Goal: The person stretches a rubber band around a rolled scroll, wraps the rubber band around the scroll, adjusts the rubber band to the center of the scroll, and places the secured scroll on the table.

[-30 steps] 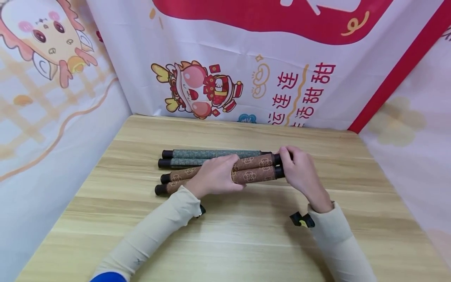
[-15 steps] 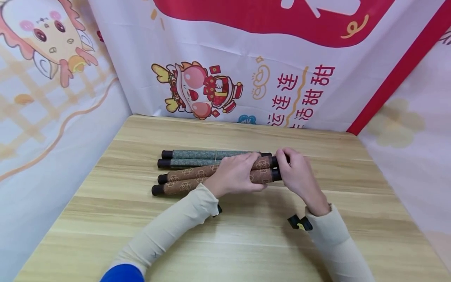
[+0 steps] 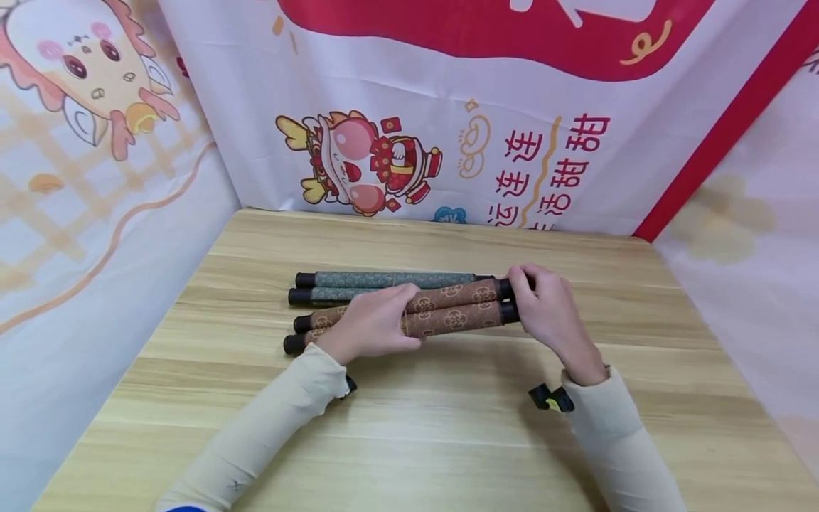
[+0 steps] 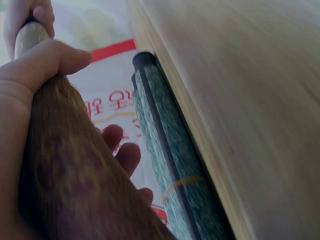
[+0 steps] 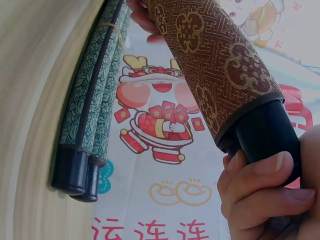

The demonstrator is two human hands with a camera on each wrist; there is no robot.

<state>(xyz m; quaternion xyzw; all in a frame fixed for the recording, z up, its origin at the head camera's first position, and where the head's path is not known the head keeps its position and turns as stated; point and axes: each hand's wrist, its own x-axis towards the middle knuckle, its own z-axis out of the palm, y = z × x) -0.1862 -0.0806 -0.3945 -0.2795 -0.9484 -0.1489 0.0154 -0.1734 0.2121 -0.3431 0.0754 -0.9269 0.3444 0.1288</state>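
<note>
A brown patterned scroll (image 3: 454, 318), rolled up as two parallel rolls with black end knobs, slants across the table in the head view. My left hand (image 3: 374, 321) grips it left of its middle, thumb on the near side and fingers on the far side. Around the black knobs (image 5: 267, 140) at its right end, my right hand (image 3: 544, 306) curls its fingers. This end is raised above the table. Just behind lies a green patterned scroll (image 3: 345, 279), also two rolls, bound by a thin yellow band (image 5: 111, 27). The brown scroll partly covers it in the head view.
The light wooden table (image 3: 409, 441) meets a printed white and red cloth (image 3: 384, 71) at the back. More printed cloth (image 3: 96, 213) hangs along the left, and another (image 3: 736, 199) along the right.
My left hand slid right along the brown scroll, then back left past where it was. The scroll's right end dipped slightly and rose again with my right hand. The green scroll stayed put.
</note>
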